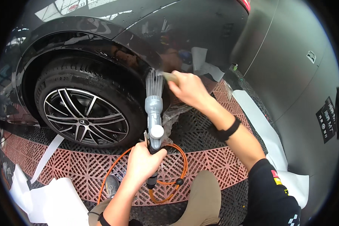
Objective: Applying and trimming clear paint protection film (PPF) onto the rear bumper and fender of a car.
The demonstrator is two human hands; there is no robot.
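Note:
My left hand [142,162] grips the handle of a grey water spray gun [154,105], pointed away from me. Streams of water fan out of its nozzle onto the lower rear edge of a glossy black wheel arch [130,53]. Against that same edge, my right hand [189,87] holds a small, flat, yellowish tool [170,77], apparently a squeegee; its tip is blurred by the spray. Left of the gun stands the dark car's wheel, with a black tyre [101,76] and a black-and-silver alloy rim [83,121]. Clear crumpled film [172,118] hangs behind the gun.
An orange hose [186,161] loops over the pink and black floor grating [209,161] near my feet. White sheets [56,197] lie at the lower left, and a long white strip [254,115] lies along a large grey panel [293,70] on the right.

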